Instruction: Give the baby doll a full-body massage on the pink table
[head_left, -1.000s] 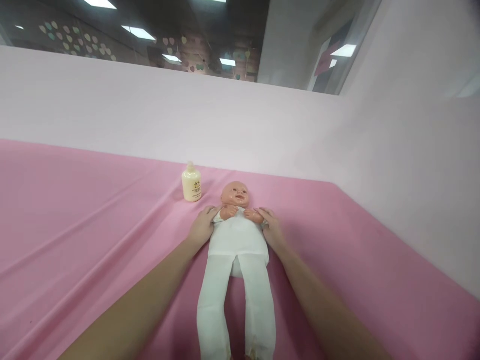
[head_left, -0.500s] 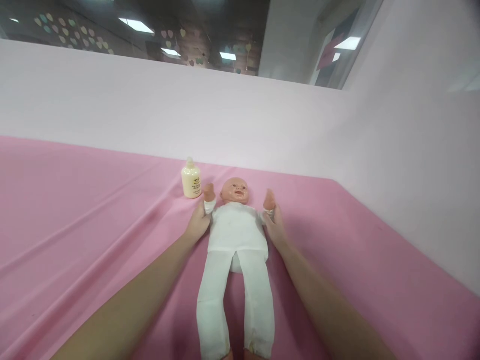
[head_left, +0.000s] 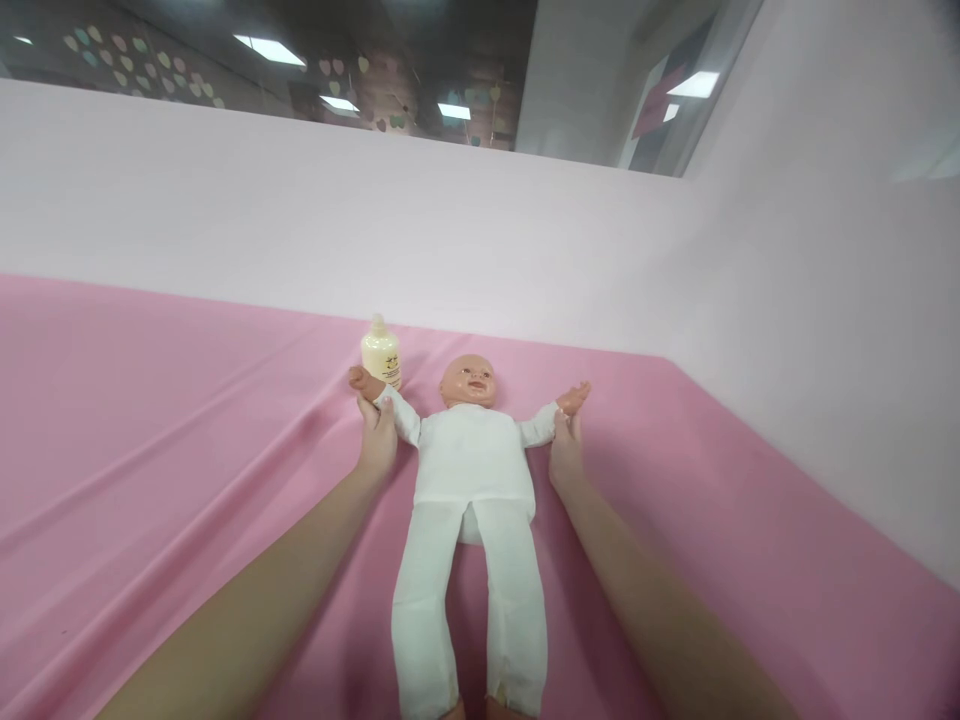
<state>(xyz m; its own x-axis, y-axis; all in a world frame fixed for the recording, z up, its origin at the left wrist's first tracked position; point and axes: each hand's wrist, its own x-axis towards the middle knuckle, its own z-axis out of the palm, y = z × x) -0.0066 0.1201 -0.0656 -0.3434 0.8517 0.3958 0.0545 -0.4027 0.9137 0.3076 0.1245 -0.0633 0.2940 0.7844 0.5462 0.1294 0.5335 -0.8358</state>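
A baby doll (head_left: 474, 455) in a white top and trousers lies on its back, head away from me, both arms spread out to the sides. My left hand (head_left: 377, 435) is closed around the doll's forearm on the left, close to its wrist. On the other side my right hand (head_left: 567, 448) grips the doll's other forearm near the wrist. Just behind the doll's left-side hand stands a cream-coloured pump bottle (head_left: 381, 352) with dark print, its lower part partly covered by that hand and sleeve.
Pink cloth (head_left: 187, 400) covers the surface under the doll, with folds on the left. A white wall (head_left: 300, 210) rises along the back and another part of it runs along the right. Above the back wall is a window or mirror (head_left: 420, 60) showing ceiling lights and heart shapes.
Both my hands have moved apart, drawing the doll's arms from raised beside its head out to the sides. Its body and the bottle have stayed in place.
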